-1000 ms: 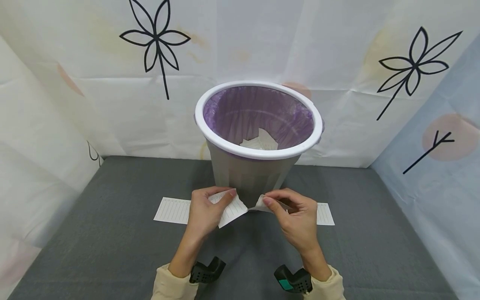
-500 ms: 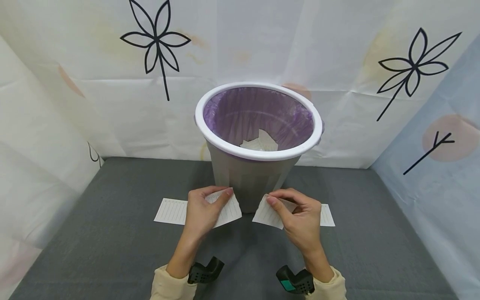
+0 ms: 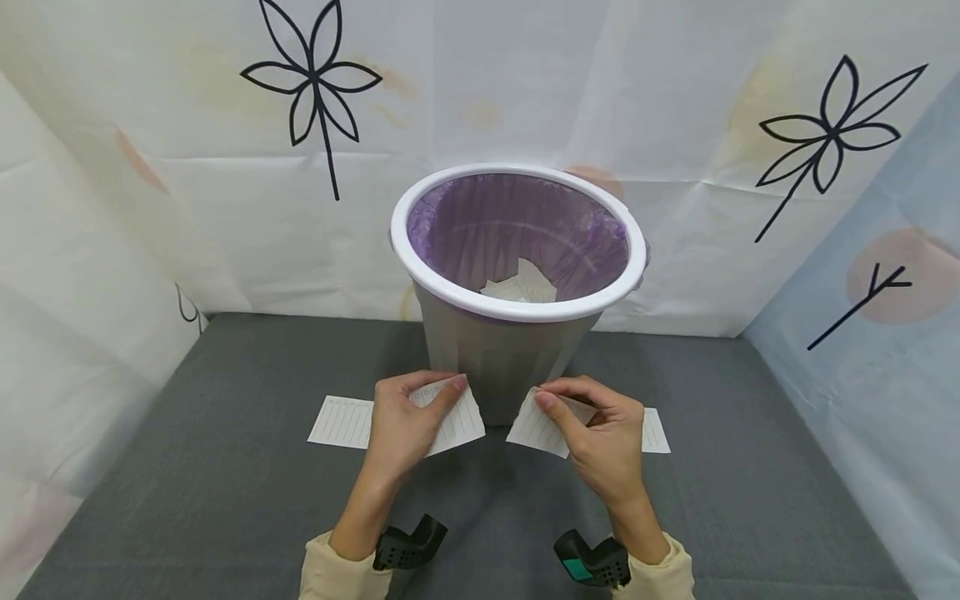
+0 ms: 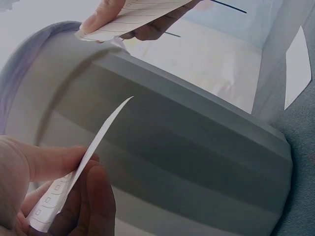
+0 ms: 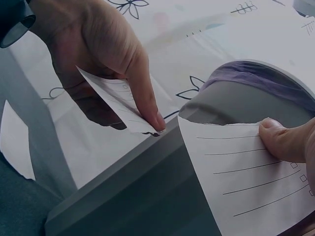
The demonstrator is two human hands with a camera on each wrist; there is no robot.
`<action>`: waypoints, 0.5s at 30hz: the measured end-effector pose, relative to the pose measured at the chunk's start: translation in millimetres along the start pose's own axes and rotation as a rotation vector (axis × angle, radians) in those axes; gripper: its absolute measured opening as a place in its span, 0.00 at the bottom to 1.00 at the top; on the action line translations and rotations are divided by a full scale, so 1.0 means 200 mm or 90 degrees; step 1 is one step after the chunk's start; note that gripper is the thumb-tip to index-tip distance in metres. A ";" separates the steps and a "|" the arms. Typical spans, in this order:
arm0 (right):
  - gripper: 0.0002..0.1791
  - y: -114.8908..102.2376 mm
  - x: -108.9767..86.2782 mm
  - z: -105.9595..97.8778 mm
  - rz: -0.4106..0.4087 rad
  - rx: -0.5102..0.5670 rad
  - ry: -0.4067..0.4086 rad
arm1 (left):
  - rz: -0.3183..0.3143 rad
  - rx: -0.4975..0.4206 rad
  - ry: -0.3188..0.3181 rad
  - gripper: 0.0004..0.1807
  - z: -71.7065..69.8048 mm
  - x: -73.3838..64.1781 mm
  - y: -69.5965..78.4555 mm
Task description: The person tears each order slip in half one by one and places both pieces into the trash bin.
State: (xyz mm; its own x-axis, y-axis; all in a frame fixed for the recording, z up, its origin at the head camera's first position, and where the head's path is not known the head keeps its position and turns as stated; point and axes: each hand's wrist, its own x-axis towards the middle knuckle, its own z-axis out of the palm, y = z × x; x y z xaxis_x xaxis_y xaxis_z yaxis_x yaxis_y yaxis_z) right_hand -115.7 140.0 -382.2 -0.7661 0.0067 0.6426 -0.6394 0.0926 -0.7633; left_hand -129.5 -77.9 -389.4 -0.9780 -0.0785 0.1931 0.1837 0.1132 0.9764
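My left hand (image 3: 396, 427) pinches a torn piece of lined paper (image 3: 461, 427) between thumb and fingers. A second torn piece of lined paper (image 3: 534, 429) is pinched in my right hand (image 3: 611, 442). A gap separates the two pieces, and their ragged edges show in the right wrist view, where the right piece (image 5: 236, 162) faces the camera. From the left wrist view the left piece (image 4: 101, 135) appears nearly edge-on. Both hands are low in front of a grey trash bin (image 3: 498, 350) with a white rim and purple liner.
Paper scraps (image 3: 525, 283) lie inside the bin. On the dark grey table (image 3: 225, 500), one lined paper (image 3: 341, 422) lies left of the left hand and another (image 3: 655, 431) right of the right hand. Patterned white fabric (image 3: 187, 225) hangs behind and at the sides.
The paper between my hands, joined at a small point one second ago, is now torn into two separate pieces. My hands have moved slightly apart; they have barely shifted in the last half second.
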 end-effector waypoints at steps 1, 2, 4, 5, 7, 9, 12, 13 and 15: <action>0.05 0.00 0.00 0.00 0.002 0.000 0.000 | 0.002 -0.001 0.001 0.04 0.00 0.00 0.00; 0.05 0.00 0.00 0.00 0.004 -0.002 0.001 | 0.001 -0.001 0.002 0.04 0.00 0.00 0.01; 0.04 -0.01 0.00 0.00 0.007 -0.001 0.003 | 0.001 -0.001 0.006 0.04 -0.01 0.00 0.01; 0.04 -0.01 0.00 0.00 0.010 -0.001 0.004 | 0.002 -0.001 0.007 0.04 -0.01 -0.01 0.02; 0.04 -0.01 0.00 -0.01 0.013 -0.002 0.005 | 0.001 -0.003 0.011 0.05 -0.01 -0.01 0.02; 0.04 -0.01 0.00 -0.01 0.013 -0.003 0.007 | 0.002 -0.007 0.011 0.05 -0.01 -0.01 0.03; 0.04 -0.01 0.00 -0.03 0.007 0.000 0.010 | 0.001 -0.016 0.015 0.04 -0.03 -0.01 0.05; 0.04 -0.01 0.00 -0.04 0.003 -0.001 0.013 | 0.001 -0.019 0.018 0.04 -0.03 -0.01 0.05; 0.04 -0.01 0.01 -0.06 -0.003 -0.003 0.021 | 0.001 -0.028 0.026 0.03 -0.05 -0.01 0.07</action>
State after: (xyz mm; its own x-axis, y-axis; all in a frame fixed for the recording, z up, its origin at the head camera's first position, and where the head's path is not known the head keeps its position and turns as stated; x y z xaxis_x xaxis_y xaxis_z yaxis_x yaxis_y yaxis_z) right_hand -115.4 151.7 -378.8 -0.7608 0.0387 0.6478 -0.6424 0.0972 -0.7602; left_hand -123.4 -86.5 -376.1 -0.9729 -0.1188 0.1982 0.1910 0.0693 0.9791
